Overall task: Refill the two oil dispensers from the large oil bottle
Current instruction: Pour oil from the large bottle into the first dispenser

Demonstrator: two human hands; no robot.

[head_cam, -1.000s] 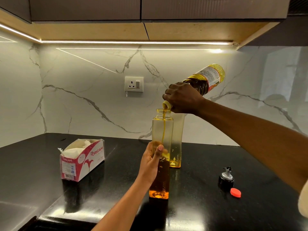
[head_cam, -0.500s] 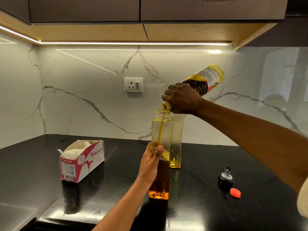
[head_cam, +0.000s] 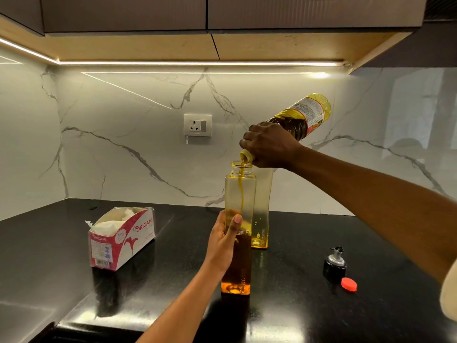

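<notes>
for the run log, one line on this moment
pouring oil | right hand grips tilted oil bottle | left hand holds front dispenser, part full | rear dispenser nearly empty

A red-and-white Origami tissue box (head_cam: 123, 240) lies on the glossy black surface (head_cam: 61, 280) at lower left, its top open and white tissue showing. A white wall socket (head_cam: 197, 125) sits mid-frame on the marble backsplash (head_cam: 118, 154), below a light strip (head_cam: 197, 63) under dark cabinets (head_cam: 123, 13).

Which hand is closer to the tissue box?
Left. The left hand grips the front dispenser low down, right of the tissue box. The right hand is higher and farther right, tilting the oil bottle.
</notes>
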